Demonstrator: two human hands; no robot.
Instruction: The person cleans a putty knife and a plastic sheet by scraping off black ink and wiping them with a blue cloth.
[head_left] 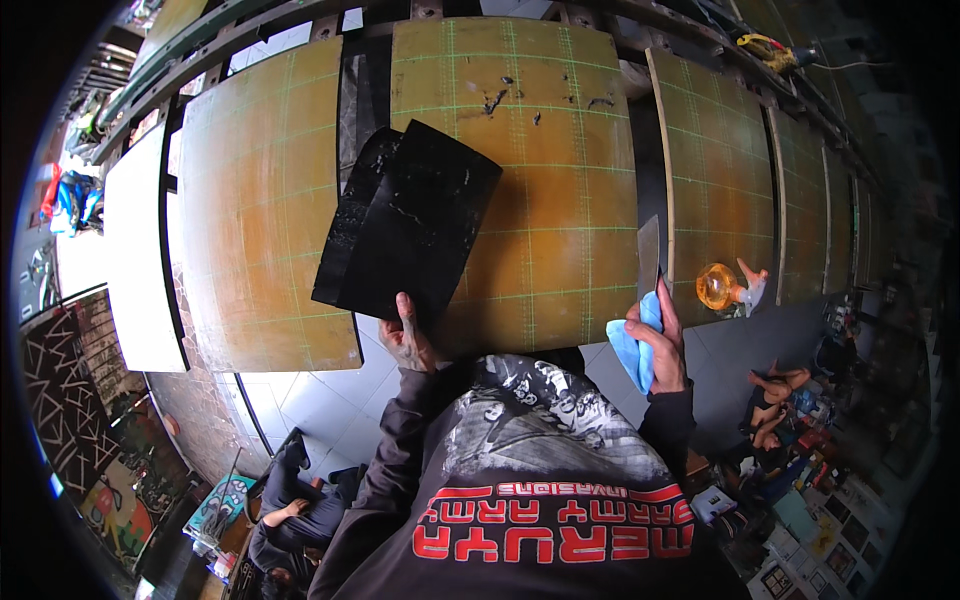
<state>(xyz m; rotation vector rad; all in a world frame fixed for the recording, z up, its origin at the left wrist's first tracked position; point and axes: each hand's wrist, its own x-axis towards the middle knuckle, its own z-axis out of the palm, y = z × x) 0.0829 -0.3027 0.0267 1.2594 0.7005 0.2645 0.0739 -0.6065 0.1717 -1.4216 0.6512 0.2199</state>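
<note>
My left hand (pixel 408 332) grips the lower edge of two overlapping black sheets (pixel 420 220), flecked with pale marks and held over the middle yellowish-brown board (pixel 548 280), which has green grid lines. My fingers are closed on the sheets. My right hand (pixel 655 340) is closed round a light blue cloth (pixel 630 355) and a flat grey metal blade (pixel 649 245), which points away from me at the board's right edge. Several small dark scraps (pixel 493 100) lie near that board's far end. To the right of my right hand, an orange bottle with a pale nozzle (pixel 715 287) rests on another board.
More gridded boards (pixel 260 200) lie side by side on a metal frame (pixel 225 30). A yellow tool with a cable (pixel 770 50) is at the far right. People sit on the tiled floor at lower left (pixel 295 510) and lower right (pixel 770 400) among scattered items.
</note>
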